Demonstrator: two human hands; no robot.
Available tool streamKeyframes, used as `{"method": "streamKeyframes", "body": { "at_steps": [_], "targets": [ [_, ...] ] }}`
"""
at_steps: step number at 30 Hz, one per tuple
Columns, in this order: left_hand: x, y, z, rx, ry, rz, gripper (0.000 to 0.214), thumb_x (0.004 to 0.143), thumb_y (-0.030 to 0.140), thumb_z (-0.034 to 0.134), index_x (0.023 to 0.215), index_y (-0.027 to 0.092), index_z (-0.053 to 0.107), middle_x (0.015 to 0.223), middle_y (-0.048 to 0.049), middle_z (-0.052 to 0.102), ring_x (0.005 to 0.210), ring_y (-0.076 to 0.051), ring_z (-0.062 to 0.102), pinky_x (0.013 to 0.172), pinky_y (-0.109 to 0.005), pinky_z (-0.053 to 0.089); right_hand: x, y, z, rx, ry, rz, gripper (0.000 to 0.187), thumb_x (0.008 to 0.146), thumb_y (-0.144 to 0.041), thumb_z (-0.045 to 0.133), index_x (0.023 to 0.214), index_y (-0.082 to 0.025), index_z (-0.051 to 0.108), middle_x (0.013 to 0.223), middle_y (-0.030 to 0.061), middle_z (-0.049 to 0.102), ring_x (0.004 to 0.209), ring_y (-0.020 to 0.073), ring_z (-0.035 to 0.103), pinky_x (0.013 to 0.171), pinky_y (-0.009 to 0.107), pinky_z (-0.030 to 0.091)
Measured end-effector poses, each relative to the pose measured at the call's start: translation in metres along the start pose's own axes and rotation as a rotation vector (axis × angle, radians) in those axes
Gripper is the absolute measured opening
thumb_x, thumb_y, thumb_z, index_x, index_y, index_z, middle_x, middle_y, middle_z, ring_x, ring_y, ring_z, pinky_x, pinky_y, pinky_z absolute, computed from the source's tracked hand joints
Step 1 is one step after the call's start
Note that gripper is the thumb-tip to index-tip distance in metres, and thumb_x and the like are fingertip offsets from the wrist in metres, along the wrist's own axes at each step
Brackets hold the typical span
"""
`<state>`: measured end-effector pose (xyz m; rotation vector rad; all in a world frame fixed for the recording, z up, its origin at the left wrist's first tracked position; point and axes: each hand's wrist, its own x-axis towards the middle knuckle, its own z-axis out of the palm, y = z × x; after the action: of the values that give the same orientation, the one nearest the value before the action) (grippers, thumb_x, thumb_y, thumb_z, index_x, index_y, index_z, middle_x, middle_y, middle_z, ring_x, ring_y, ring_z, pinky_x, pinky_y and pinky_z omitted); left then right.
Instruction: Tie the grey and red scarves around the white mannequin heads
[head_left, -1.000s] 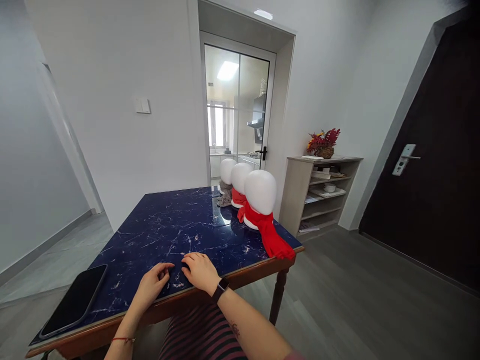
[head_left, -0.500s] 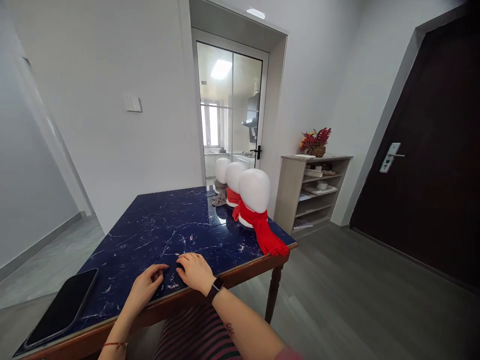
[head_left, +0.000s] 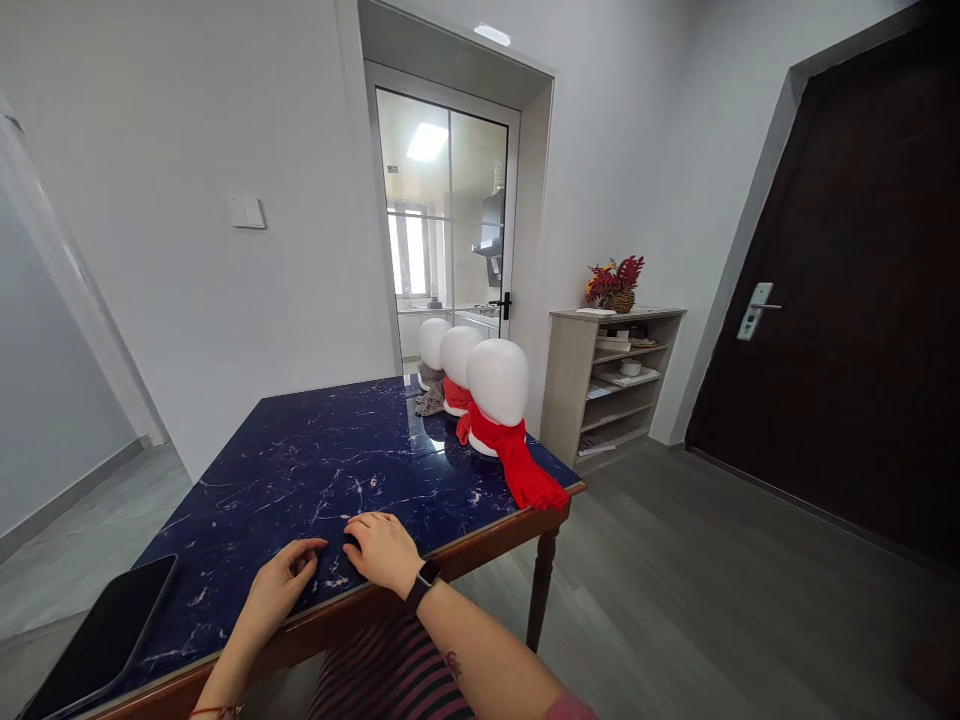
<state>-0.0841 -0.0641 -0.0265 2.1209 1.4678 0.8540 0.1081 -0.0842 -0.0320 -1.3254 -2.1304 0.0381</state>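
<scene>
My left hand (head_left: 277, 585) and my right hand (head_left: 382, 550) rest side by side on the near edge of a dark blue marble-patterned table (head_left: 330, 470). Both lie palm down with loosely curled fingers and hold nothing. A dark watch sits on my right wrist. Three white mannequin heads stand in a row at the table's right side. The nearest head (head_left: 497, 385) wears a red scarf (head_left: 517, 465) that trails to the table's corner. The middle head (head_left: 459, 358) also has a red scarf, and the far head (head_left: 433, 345) a grey one.
A black phone (head_left: 101, 640) lies at the table's near left corner. A wooden shelf unit (head_left: 611, 375) with a basket of red flowers stands by the wall. A glass door (head_left: 446, 225) is behind the table, and a dark door (head_left: 847, 300) is at the right.
The view has swung to the right, so everything has slid left in the picture. My hands stay resting on the table edge in the same pose.
</scene>
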Motion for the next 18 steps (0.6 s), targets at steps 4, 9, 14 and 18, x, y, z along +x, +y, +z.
{"method": "streamKeyframes", "body": {
  "at_steps": [4, 9, 14, 18],
  "targets": [
    [0.001, -0.005, 0.002, 0.005, 0.005, 0.011, 0.041, 0.072, 0.047, 0.046, 0.094, 0.019, 0.068, 0.066, -0.0005, 0.063, 0.061, -0.017, 0.057, 0.06, -0.026, 0.045, 0.0, 0.0, 0.0, -0.003, -0.001, 0.002, 0.023, 0.087, -0.03, 0.053, 0.108, -0.022, 0.058, 0.115, 0.0008, 0.063, 0.109, 0.0155, 0.055, 0.095, 0.031, 0.041],
    [0.003, -0.009, 0.003, 0.01, 0.032, 0.022, 0.039, 0.071, 0.046, 0.048, 0.092, 0.02, 0.069, 0.068, -0.0009, 0.065, 0.062, -0.017, 0.057, 0.061, -0.026, 0.046, 0.0, 0.0, -0.001, -0.019, -0.014, 0.0, 0.024, 0.088, -0.031, 0.051, 0.109, -0.022, 0.058, 0.115, 0.0012, 0.063, 0.11, 0.015, 0.055, 0.096, 0.031, 0.04],
    [0.003, -0.011, 0.005, -0.005, 0.015, 0.025, 0.039, 0.072, 0.045, 0.048, 0.093, 0.02, 0.068, 0.073, -0.0018, 0.066, 0.066, -0.017, 0.059, 0.065, -0.027, 0.047, -0.001, -0.001, -0.002, -0.03, -0.012, -0.003, 0.023, 0.088, -0.031, 0.05, 0.108, -0.022, 0.058, 0.115, 0.0009, 0.063, 0.109, 0.0147, 0.055, 0.095, 0.031, 0.04],
    [0.003, -0.011, 0.005, 0.001, 0.012, 0.034, 0.039, 0.074, 0.045, 0.047, 0.093, 0.019, 0.068, 0.069, -0.0012, 0.064, 0.063, -0.017, 0.058, 0.062, -0.027, 0.046, -0.001, -0.001, -0.002, -0.023, -0.005, 0.005, 0.023, 0.088, -0.03, 0.051, 0.108, -0.022, 0.058, 0.115, 0.0007, 0.063, 0.11, 0.0149, 0.055, 0.096, 0.03, 0.04]
  ]
}}
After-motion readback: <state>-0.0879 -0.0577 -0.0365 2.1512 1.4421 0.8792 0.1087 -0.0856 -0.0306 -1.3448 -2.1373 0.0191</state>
